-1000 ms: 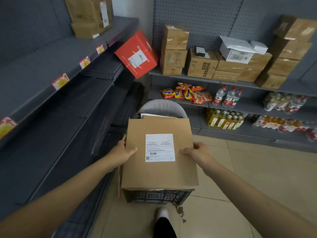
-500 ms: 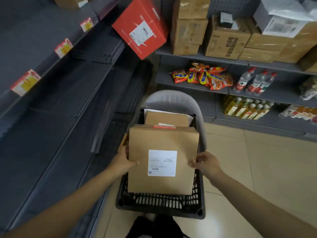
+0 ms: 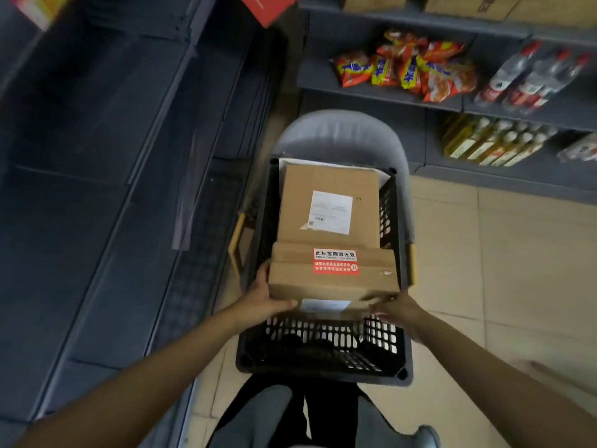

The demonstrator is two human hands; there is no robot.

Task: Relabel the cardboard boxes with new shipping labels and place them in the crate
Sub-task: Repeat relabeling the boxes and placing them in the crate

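A black slotted plastic crate (image 3: 326,350) rests on a grey chair (image 3: 336,134) in front of me. I hold a brown cardboard box (image 3: 290,279) over the crate's middle, tipped so its edge with a red seal sticker faces up and its white label faces me, partly hidden. My left hand (image 3: 261,299) grips the box's left lower corner and my right hand (image 3: 395,310) grips the right lower corner. Behind it, a second cardboard box (image 3: 297,205) with a white shipping label leans inside the crate's far half.
Dark grey store shelving (image 3: 97,156) runs along the left. Shelves ahead hold snack packets (image 3: 407,69), water bottles (image 3: 533,76) and drink bottles (image 3: 491,140). A red box corner (image 3: 268,8) shows at the top. Beige tiled floor (image 3: 517,270) lies to the right.
The camera has tilted down and closer. Both hands have lowered the box into the crate and tipped it, so its sealed edge now faces up instead of the labelled face.
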